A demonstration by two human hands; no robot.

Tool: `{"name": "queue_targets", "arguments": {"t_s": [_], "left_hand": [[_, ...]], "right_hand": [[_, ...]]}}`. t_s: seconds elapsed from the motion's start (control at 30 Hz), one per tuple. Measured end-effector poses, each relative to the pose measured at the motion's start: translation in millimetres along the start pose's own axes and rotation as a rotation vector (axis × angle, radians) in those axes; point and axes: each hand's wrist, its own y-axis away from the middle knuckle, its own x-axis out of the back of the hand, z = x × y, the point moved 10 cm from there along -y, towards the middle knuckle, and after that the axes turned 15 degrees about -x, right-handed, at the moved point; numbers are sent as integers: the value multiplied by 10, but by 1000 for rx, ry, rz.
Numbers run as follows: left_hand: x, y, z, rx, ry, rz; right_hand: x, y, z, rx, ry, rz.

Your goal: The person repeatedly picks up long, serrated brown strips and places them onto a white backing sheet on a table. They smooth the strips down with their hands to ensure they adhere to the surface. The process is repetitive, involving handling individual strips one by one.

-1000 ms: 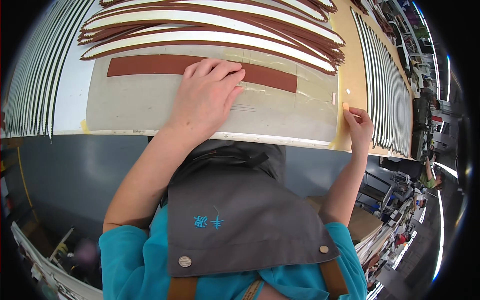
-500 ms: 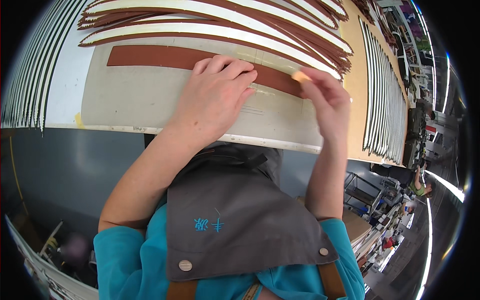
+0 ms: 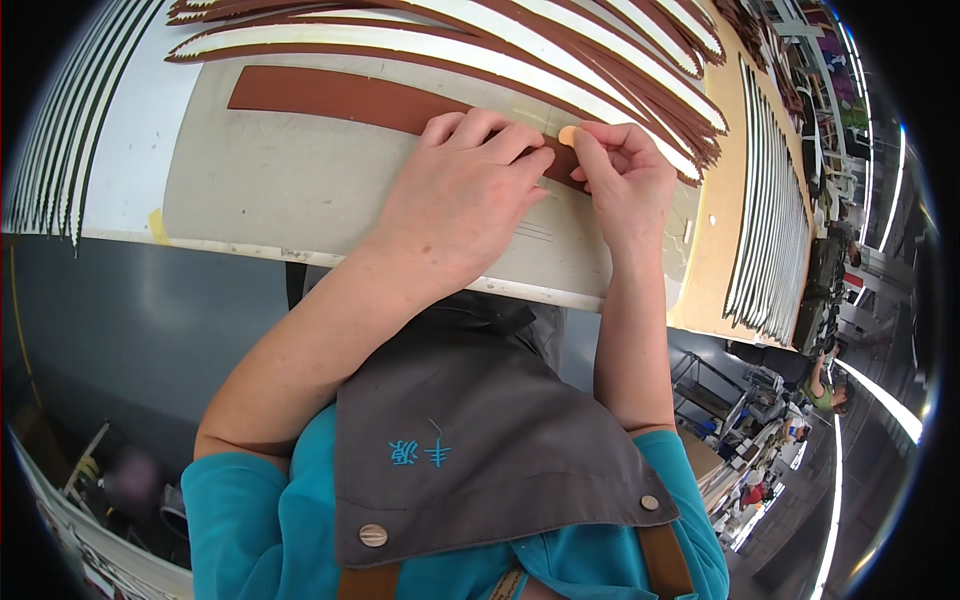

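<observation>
A pale work table (image 3: 130, 150) fills the upper part of the view, its front edge running from nine o'clock toward four o'clock. On it lies a grey cutting mat (image 3: 290, 190), reaching from the centre out toward ten o'clock. Fanned along the far side, from eleven to two o'clock, is a stack of long curved brown and white strips (image 3: 480, 30); more rows of narrow strips (image 3: 50, 120) stand at nine to ten o'clock, and another set (image 3: 770, 200) lies at three o'clock on a tan board (image 3: 715, 230).

A flat brown leather strip (image 3: 330, 98) lies on the mat, running from eleven o'clock toward the centre, where both hands cover its end.

The left hand (image 3: 460, 195) rests palm down, fingers curled and pressing on the strip just above centre. The right hand (image 3: 625, 180), touching the left at one o'clock, pinches a small round orange piece (image 3: 567, 135) between thumb and fingertips, held against the strip's edge.

At six o'clock hang a grey apron (image 3: 480, 440) and teal sleeves (image 3: 240, 530).
</observation>
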Motion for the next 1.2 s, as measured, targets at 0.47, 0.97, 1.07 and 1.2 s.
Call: {"name": "queue_targets", "arguments": {"t_s": [0.47,0.97,1.07,1.2], "left_hand": [[26,4,3,-12,13,39],[24,5,-11,-1,31,44],[23,10,-29,8,39,50],[40,8,-40,15,41,77]], "right_hand": [[-102,10,-240,225,355,63],[25,42,-2,-56,-111,-56],[37,173,63,3,-172,-76],[14,228,130,73,-147,-70]]}}
